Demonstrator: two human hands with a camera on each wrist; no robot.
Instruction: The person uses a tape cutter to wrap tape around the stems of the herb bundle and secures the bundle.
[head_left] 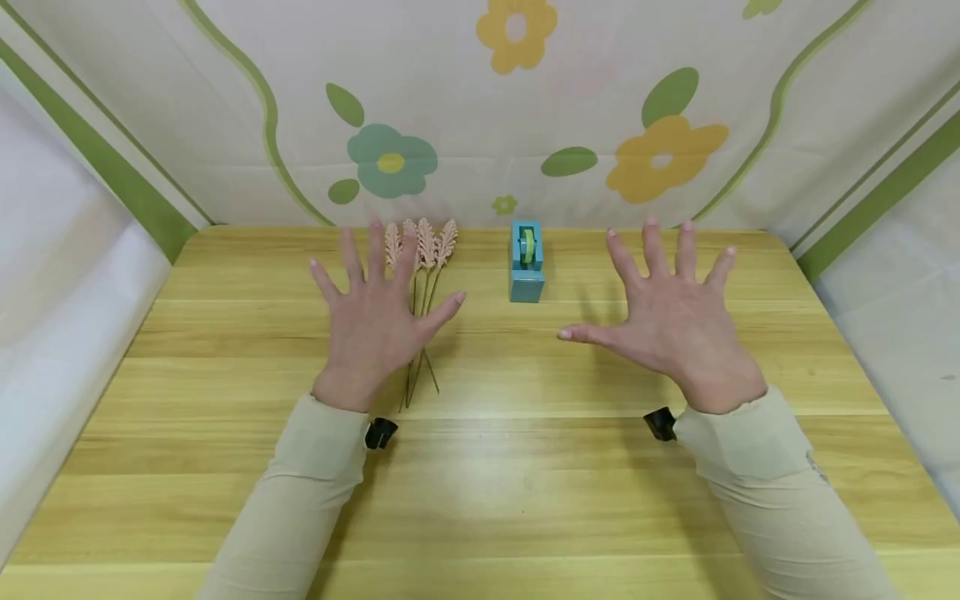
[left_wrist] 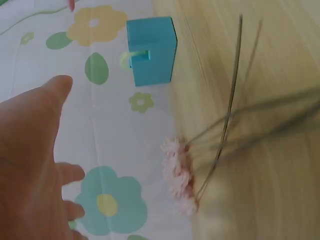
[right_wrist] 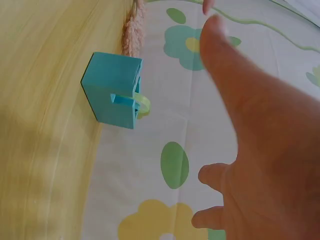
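Fingers spread wide, my left hand (head_left: 372, 329) hovers over the table and holds nothing. Partly behind it lie several pink flower stems (head_left: 426, 246), their fluffy heads toward the back edge and thin dark stalks toward me. In the left wrist view the pink heads (left_wrist: 180, 175) show beyond the fingers. My right hand (head_left: 678, 329) is likewise spread in the air, its thumb pointing left. Between the hands, near the back edge, stands a blue tape dispenser (head_left: 527, 261) with a roll of green tape in it. It also appears in the right wrist view, left of the thumb (right_wrist: 215, 40).
The wooden table (head_left: 480, 500) ends at the back against a white cloth (head_left: 465, 100) printed with flowers and leaves. More pale cloth hangs at both sides. A small black device sits at each cuff, the left one (head_left: 381, 432) and the right one (head_left: 660, 423).
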